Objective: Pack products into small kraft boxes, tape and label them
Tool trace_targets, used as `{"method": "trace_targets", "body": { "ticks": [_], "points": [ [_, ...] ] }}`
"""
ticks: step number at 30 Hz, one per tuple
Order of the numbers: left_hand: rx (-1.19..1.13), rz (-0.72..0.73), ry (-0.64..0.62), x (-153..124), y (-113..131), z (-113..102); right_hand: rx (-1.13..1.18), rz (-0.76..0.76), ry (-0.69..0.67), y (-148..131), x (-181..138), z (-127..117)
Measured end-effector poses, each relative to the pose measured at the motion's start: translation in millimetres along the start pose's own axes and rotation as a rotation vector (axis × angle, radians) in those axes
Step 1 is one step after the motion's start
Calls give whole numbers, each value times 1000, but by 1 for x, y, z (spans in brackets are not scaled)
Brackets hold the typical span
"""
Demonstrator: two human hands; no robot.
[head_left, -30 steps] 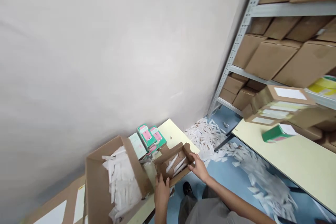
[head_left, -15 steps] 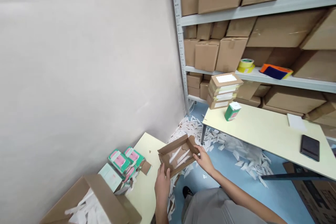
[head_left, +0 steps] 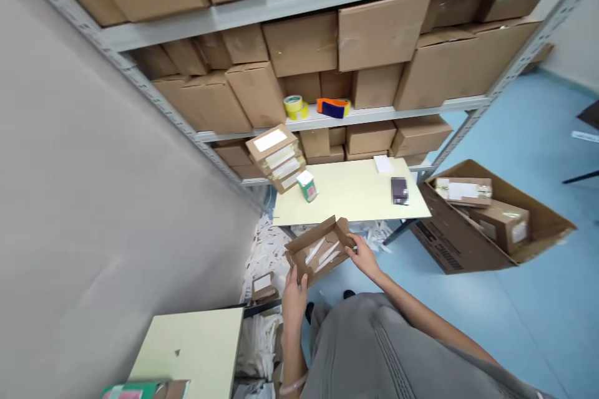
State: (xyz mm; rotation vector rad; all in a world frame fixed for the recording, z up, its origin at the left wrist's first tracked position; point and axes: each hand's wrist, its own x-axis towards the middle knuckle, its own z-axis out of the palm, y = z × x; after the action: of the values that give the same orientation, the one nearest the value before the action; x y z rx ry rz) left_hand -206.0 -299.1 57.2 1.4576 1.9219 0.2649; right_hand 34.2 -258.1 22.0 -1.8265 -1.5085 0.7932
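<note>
An open cardboard box (head_left: 304,242) is held in front of my body, tilted so its inside shows. Several white paper strips (head_left: 322,252) lie on its bottom. My left hand (head_left: 294,292) grips the near left edge, thumb on the rim. At the right end, my right hand (head_left: 362,255) has its fingers wrapped on the wall. Beyond the box is a pale table (head_left: 346,190), carrying a small green and white carton (head_left: 307,186) beside a stack of taped cardboard boxes (head_left: 278,153). A dark phone (head_left: 399,191) and a white sheet (head_left: 384,164) lie farther right.
Metal shelving (head_left: 374,113) full of cardboard boxes rises behind the table. A large open carton (head_left: 449,252) with parcels stands on the floor at right. Another pale table (head_left: 187,343) is at lower left, with white paper scraps (head_left: 262,249) on the floor beyond.
The view has swung right, from the wall and the left table toward the shelving and the far table. Both hands still hold the cardboard box, now facing the far table.
</note>
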Motion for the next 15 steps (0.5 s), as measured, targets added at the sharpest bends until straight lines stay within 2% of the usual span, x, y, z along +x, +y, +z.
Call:
{"method": "trace_targets", "body": {
  "ticks": [3,5,10,15],
  "points": [
    [-13,117,-39,25,41,18,-8,68,95,18,5,-33],
    [26,171,-44,44,61,24,2,81,117,24,8,-47],
    [122,344,-130,108,104,29,65,117,163,43,24,-61],
    [232,485,-245,173,176,37,64,228,299,71,69,-77]
  ]
}}
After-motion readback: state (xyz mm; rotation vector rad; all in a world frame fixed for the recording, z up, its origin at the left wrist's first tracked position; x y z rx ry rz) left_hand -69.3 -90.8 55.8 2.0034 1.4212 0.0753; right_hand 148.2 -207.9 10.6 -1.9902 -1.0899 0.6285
